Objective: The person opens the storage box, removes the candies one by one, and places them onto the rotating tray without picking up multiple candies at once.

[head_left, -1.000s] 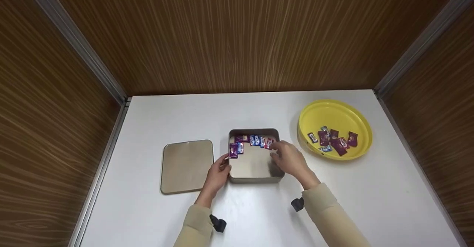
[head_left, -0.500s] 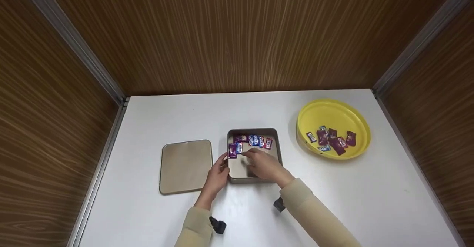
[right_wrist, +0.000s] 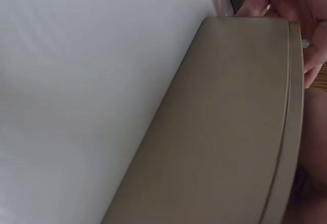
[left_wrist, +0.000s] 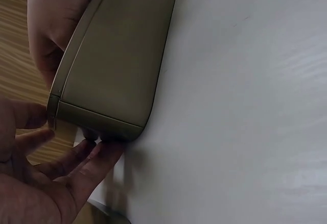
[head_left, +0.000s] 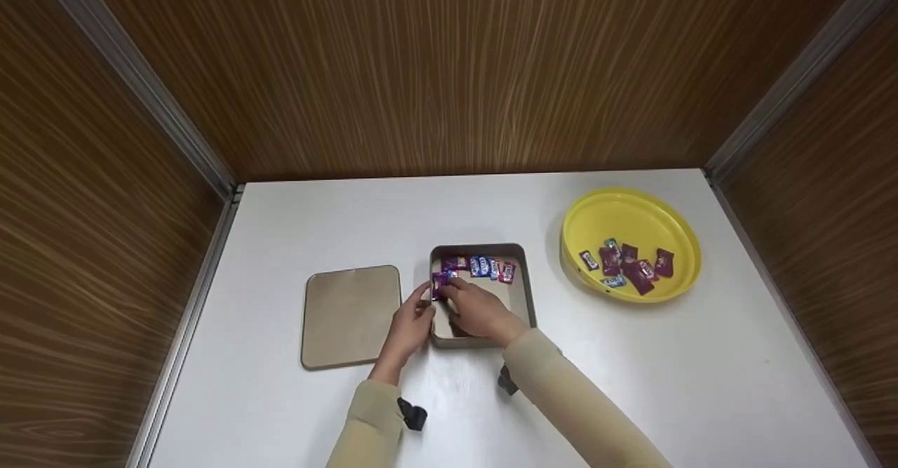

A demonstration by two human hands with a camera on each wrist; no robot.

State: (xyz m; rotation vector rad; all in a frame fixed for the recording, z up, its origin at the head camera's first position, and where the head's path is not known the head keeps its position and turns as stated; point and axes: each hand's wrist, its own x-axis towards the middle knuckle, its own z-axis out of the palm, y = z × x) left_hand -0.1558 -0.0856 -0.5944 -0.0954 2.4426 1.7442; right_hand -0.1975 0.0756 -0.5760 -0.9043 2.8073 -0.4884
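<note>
A square metal tin [head_left: 531, 306] stands uncovered mid-table, with small wrapped candies along its back and left sides. My left hand [head_left: 407, 329] touches the tin's left wall, fairly straight fingers against the outside and one digit at the rim; the left wrist view shows this contact at the tin's corner [left_wrist: 102, 124]. Inside the tin, my right hand [head_left: 478, 310] reaches left, fingertips at a purple candy [head_left: 438, 284]; I cannot tell whether it pinches it. Blue candies [head_left: 479, 266] and a red candy [head_left: 507, 272] lie behind that hand. The right wrist view mostly shows the tin's front wall [right_wrist: 219, 122].
A flat square lid [head_left: 351, 317] lies left of the tin. At the right, a round yellow tray [head_left: 617, 208] holds several more candies [head_left: 637, 277]. Wood-patterned panels [head_left: 449, 68] enclose the white table [head_left: 337, 222] at the back and sides.
My right hand has left the red candy at the tin's right and moved left across the tin to the purple candy. The left hand stays at the tin's left wall.
</note>
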